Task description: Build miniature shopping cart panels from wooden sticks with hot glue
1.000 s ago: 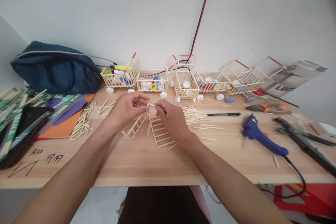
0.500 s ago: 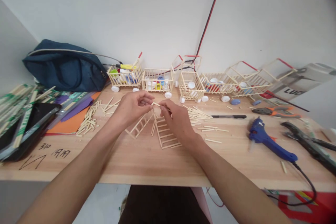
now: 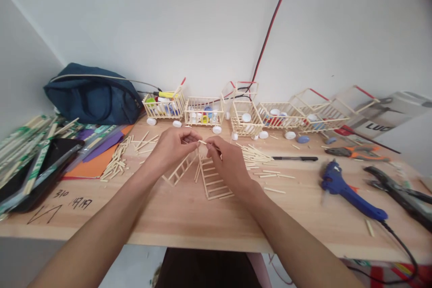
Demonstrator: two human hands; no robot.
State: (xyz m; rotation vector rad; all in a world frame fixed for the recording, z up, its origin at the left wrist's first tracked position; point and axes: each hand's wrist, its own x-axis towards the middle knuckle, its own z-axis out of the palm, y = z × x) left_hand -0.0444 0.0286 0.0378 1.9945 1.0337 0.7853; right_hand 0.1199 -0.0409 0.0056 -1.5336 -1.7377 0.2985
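Note:
My left hand (image 3: pixel 175 147) is closed in a pinch at the upper end of a small ladder-like stick frame (image 3: pixel 182 167), which hangs tilted below the fingers. Short wooden stick (image 3: pixel 202 142) bridges the gap between the two hands, its right end pinched by my right hand (image 3: pixel 229 158). Under the right hand, partly covered by it, a larger flat stick frame (image 3: pixel 212 184) with several rungs lies on the wooden table (image 3: pixel 162 220). Whether the short stick touches the ladder-like frame is hidden by the left fingers.
Several stick carts with bottle-cap wheels, one a basket cart (image 3: pixel 248 119), stand along the wall. Cut sticks lie in piles (image 3: pixel 116 159) on both sides. A blue glue gun (image 3: pixel 351 193), pliers (image 3: pixel 357 152) and a black pen (image 3: pixel 297 158) are rightward; a blue bag (image 3: pixel 94 99) stands left.
The view has tilted up slightly, so the scene sits lower in the picture. Both hands keep their pinches, with the short stick still between them.

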